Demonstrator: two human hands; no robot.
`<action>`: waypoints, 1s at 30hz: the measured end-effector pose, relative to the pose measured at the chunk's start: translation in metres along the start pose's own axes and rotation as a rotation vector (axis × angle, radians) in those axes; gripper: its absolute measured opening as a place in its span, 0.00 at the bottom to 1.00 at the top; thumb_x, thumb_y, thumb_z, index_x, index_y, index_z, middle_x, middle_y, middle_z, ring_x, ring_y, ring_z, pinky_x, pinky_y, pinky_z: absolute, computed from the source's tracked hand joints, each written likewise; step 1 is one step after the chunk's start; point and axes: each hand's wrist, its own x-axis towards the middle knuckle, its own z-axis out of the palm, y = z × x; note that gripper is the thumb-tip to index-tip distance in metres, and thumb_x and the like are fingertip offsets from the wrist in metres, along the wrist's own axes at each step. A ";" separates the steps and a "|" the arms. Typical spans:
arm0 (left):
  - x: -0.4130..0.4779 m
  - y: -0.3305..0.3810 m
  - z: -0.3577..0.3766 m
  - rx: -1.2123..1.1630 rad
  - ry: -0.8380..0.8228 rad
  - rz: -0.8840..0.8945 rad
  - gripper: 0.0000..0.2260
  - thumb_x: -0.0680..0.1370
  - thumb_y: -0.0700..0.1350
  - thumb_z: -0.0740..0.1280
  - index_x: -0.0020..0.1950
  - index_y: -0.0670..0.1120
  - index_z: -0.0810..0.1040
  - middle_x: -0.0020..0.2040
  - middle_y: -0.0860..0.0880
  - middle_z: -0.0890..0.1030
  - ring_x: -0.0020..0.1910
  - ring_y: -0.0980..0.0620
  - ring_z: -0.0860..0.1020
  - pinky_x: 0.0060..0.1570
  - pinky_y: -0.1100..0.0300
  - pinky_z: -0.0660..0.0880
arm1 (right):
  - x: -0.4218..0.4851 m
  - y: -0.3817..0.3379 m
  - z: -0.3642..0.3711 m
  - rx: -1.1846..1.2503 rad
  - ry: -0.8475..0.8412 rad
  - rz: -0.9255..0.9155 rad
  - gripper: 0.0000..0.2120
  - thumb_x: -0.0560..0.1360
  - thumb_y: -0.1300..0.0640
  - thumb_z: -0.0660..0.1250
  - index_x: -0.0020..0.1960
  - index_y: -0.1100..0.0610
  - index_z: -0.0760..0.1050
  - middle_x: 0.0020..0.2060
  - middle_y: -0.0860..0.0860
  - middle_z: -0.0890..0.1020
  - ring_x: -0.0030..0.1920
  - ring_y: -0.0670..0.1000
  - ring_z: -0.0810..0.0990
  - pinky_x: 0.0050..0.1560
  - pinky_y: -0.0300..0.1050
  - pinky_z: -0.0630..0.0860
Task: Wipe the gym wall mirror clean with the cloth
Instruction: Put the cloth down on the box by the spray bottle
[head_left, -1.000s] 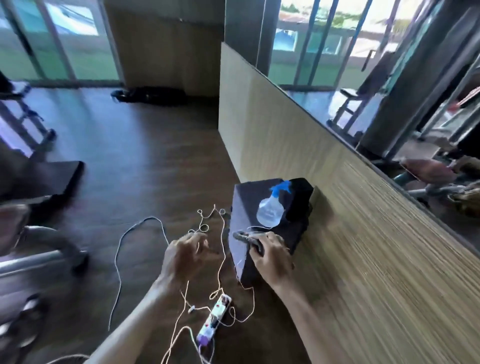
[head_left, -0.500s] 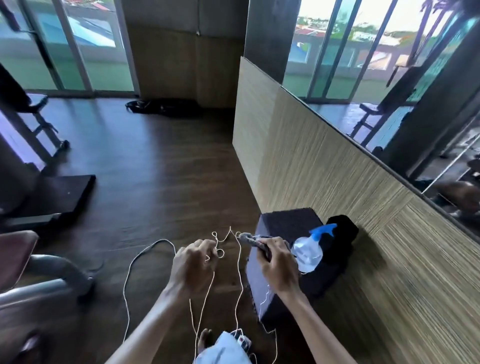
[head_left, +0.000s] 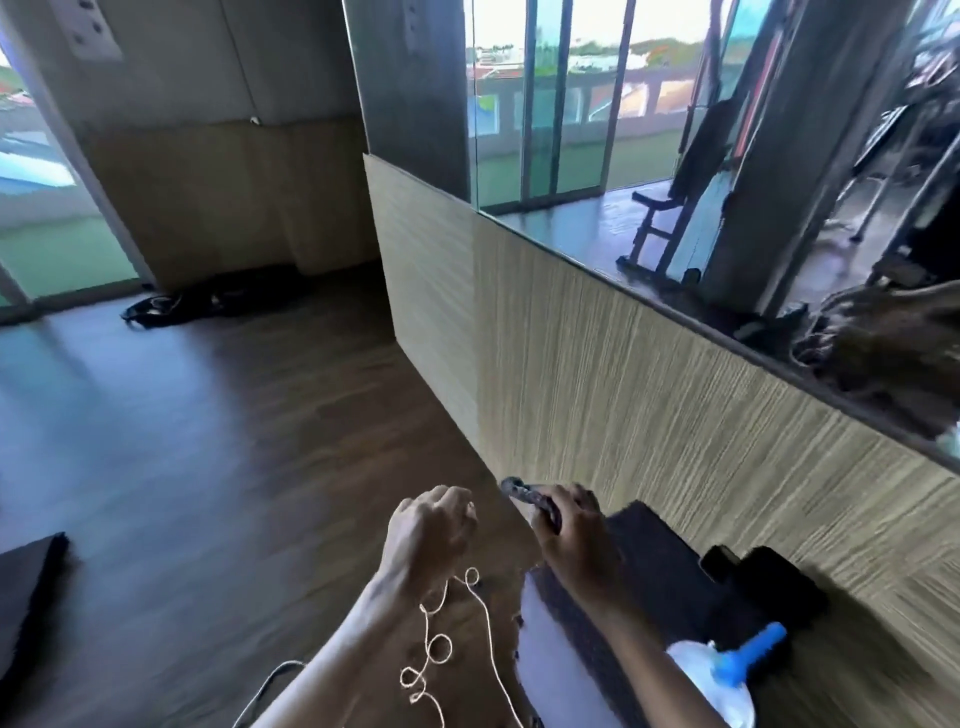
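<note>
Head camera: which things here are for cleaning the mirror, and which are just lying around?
For the job: wall mirror; grey bundle, probably the cloth, gripped by the right hand; spray bottle with blue trigger.

Just lying about: cream cord, held in the left hand; dark block; black straps by the far wall; floor mat.

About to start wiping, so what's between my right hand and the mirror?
In the head view, only the bare wood-grain wall panel under the mirror lies between it and your right hand, which grips the cloth.
</note>
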 end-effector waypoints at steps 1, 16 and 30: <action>0.021 0.002 0.006 -0.017 -0.020 0.023 0.18 0.76 0.55 0.56 0.49 0.51 0.84 0.44 0.53 0.85 0.42 0.50 0.84 0.44 0.53 0.78 | 0.014 0.004 0.000 -0.017 0.019 0.010 0.17 0.75 0.45 0.58 0.56 0.50 0.80 0.47 0.52 0.80 0.51 0.57 0.79 0.48 0.56 0.79; 0.190 0.087 0.134 -0.253 -0.452 0.618 0.34 0.74 0.62 0.44 0.65 0.49 0.80 0.59 0.50 0.83 0.57 0.46 0.81 0.58 0.53 0.73 | 0.041 0.098 -0.024 -0.172 0.388 0.491 0.15 0.74 0.46 0.60 0.50 0.52 0.80 0.42 0.46 0.79 0.44 0.46 0.77 0.45 0.33 0.68; 0.162 0.085 0.214 -0.662 -1.643 0.124 0.08 0.85 0.48 0.61 0.54 0.45 0.76 0.47 0.48 0.82 0.45 0.51 0.80 0.44 0.60 0.76 | 0.013 0.064 0.018 1.216 0.926 1.026 0.18 0.68 0.65 0.66 0.58 0.59 0.77 0.46 0.57 0.84 0.47 0.55 0.83 0.50 0.51 0.78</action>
